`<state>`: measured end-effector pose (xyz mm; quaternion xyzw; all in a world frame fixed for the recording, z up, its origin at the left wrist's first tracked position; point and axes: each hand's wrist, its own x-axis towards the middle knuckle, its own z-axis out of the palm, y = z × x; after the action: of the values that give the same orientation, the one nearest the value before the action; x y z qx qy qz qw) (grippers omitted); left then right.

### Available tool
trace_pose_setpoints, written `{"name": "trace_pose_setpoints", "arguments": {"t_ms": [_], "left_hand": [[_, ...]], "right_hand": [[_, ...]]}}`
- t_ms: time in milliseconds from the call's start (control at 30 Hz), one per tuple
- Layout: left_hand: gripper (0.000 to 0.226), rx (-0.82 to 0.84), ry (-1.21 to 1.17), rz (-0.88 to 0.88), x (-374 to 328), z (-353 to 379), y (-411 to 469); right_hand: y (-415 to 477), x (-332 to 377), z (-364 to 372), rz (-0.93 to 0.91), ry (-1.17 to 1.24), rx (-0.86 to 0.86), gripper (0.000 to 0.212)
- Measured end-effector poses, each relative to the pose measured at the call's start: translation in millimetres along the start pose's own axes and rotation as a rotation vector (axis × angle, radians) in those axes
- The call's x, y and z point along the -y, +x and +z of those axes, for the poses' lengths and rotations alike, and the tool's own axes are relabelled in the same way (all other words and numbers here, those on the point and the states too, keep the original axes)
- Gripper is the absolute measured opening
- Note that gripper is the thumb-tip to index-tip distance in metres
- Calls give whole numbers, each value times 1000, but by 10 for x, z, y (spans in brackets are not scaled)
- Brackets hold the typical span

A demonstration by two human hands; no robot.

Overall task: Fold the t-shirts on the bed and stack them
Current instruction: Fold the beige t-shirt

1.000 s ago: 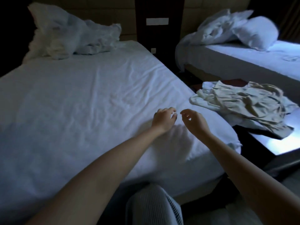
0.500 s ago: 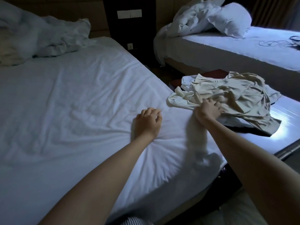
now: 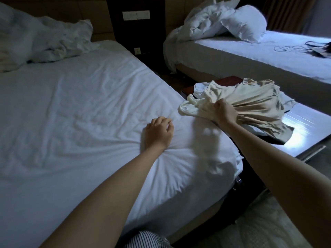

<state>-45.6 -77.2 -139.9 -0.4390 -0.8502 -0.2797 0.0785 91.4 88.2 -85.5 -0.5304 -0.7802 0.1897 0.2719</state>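
- Step in hand: fetching the first garment. No shirt lies spread or folded on the near bed (image 3: pixel 80 108) yet, so the task looks to be at its very start.
- The right hand (image 3: pixel 223 113) is clenched on a bunch of the beige t-shirt (image 3: pixel 254 104), and the cloth fans out from the fist in tight pleats.
- The beige t-shirt lies crumpled on the glossy side table (image 3: pixel 304 127) just beside the bed's right edge, with its pale near end reaching onto the bed's corner.
- A white garment (image 3: pixel 199 86) lies under and behind the t-shirt in the same heap. Whether it is another t-shirt cannot be told.
- The left hand (image 3: pixel 158 132) rests on the bedsheet near the right edge. Its fingers are loosely curled and hold nothing, and its heel presses wrinkles into the sheet, probably as a prop for the reach.
- Next move, as a judgement: draw the t-shirt across onto the open middle of the bed, then bring the left hand in to find the shoulders or hem and shake it flat.
- The pull should lift rather than drag, because the white garment beneath may come along or slip off the table.
- Elsewhere, a rumpled duvet (image 3: pixel 53 42) lies at the head of the near bed, and a second bed (image 3: pixel 250 56) with a pillow (image 3: pixel 245 27) stands beyond the table.
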Motion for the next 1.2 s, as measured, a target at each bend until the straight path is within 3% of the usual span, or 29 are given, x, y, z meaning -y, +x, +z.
{"name": "trace_pose_setpoints", "arguments": {"t_ms": [100, 267, 333, 400, 433, 500, 533, 600, 633, 700, 767, 833, 867, 967, 1067, 1200], "left_hand": [[51, 11, -133, -26, -18, -73, -18], [50, 84, -491, -109, -31, -243, -155], [62, 162, -502, -94, -93, -283, -223], [76, 156, -554, -191, -379, -464, -292], [69, 148, -624, -220, -449, -522, -340], [22, -52, -700, -220, -573, -622, -321], [25, -132, -750, -252, -576, -681, -279], [22, -166, -749, -123, -410, -899, -272], [19, -182, -709, -43, -236, -907, -243], [18, -130, -708, -60, -54, -1118, -258], [21, -192, -661, -47, 22, -1355, -254], [15, -218, -563, -47, 165, -1626, -269], [13, -229, -517, -63, 292, -1760, -283], [20, -218, -284, -144, 727, -2161, -349], [9, -162, -82, -261, 1058, -2540, -517], [17, -212, 165, -359, 1386, -3141, -721]], "right_hand": [[-295, 309, -32, -77, 274, 42, 12], [-934, 652, -30, -233, 562, 86, 21], [-1122, 798, -75, -245, 728, 144, 33], [-1262, 985, -160, -233, 844, 253, 25], [-1323, 1068, -218, -278, 808, 302, 20], [-1400, 1156, -347, -454, 588, 294, 17], [-1421, 1155, -407, -549, 467, 238, 19], [-1394, 1068, -470, -651, 295, 138, 25], [-1381, 1008, -497, -647, 244, 109, 26], [-1329, 895, -514, -593, 97, 58, 28], [-1294, 827, -510, -536, -59, 66, 36], [-1289, 823, -501, -439, -49, 89, 37], [-1303, 853, -498, -377, 1, 95, 28], [-1360, 1025, -466, -296, 118, 170, 19], [-1492, 1310, -486, -380, -3, 330, 23], [-1664, 1839, -683, -621, -52, 413, 21]]}}
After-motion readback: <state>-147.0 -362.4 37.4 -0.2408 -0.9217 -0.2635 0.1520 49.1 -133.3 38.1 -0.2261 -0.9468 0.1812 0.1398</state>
